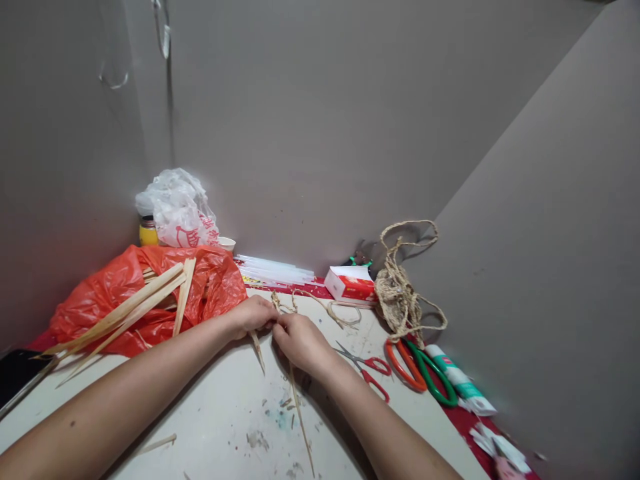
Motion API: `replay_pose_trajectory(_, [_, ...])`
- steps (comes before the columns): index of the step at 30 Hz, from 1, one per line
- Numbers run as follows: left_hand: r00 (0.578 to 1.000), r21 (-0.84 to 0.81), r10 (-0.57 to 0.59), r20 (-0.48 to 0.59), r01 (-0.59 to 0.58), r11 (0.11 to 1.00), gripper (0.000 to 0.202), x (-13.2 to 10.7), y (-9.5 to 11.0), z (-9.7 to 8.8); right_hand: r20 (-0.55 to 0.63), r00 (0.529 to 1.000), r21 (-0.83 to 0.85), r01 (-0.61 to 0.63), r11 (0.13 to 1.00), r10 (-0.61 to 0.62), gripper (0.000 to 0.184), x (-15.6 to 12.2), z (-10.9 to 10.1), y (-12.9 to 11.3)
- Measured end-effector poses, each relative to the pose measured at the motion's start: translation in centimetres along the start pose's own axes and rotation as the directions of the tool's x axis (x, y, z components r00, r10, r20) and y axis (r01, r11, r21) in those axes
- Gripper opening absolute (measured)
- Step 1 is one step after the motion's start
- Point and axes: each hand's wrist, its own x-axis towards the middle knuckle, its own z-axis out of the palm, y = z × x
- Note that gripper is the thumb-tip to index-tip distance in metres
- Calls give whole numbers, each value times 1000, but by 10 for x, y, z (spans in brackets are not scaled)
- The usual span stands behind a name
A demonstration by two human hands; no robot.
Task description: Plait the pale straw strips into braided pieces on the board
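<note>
In the head view, a pale board (pixel 220 413), blotched with dark and bluish stains, lies over a red cloth (pixel 463 427); above the board's middle the left hand (pixel 255 315) and right hand (pixel 303 343) meet, fingers of both pinched closed on a straw-coloured plant strip (pixel 300 417), whose thin end trails down over the board; a tied strand (pixel 343 317) loops out on the board's far part; red-handled scissors (pixel 362 362) rest toward the board's right edge; beyond that edge sits coarse rope (pixel 393 300); a red plastic bag (pixel 115 280) slumps at the board's far left; plain grey walls (pixel 300 133) close in behind the board and on both its sides; a pale cable (pixel 167 40) hangs high behind its left part.
</note>
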Motion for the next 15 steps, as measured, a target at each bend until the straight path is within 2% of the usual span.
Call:
replay_pose_trajectory(2, [1000,-12,3,15,-3,1000,20,0,-1,-1,-10,999,-53,37,998,-37,17,-5,-5,-4])
replay_pose_trajectory(5, [998,-41,15,54,-12,999,20,0,-2,-4,109,994,121,-16,993,3,24,-6,-20,-6])
replay_pose_trajectory(6, [997,-56,18,72,-14,998,19,0,-2,-5,87,996,204,-43,978,26,27,-5,-25,-4])
replay_pose_trajectory(9, [989,-113,12,145,4,994,18,-1,-1,-8,-101,987,385,-74,920,122,29,4,-36,6])
replay_pose_trajectory(10, [985,-131,9,174,14,991,17,-1,0,-8,-95,985,431,-92,898,146,28,7,-36,10])
replay_pose_trajectory(15, [968,-132,17,252,17,991,19,-2,1,-11,204,970,592,-228,773,130,25,18,-19,21])
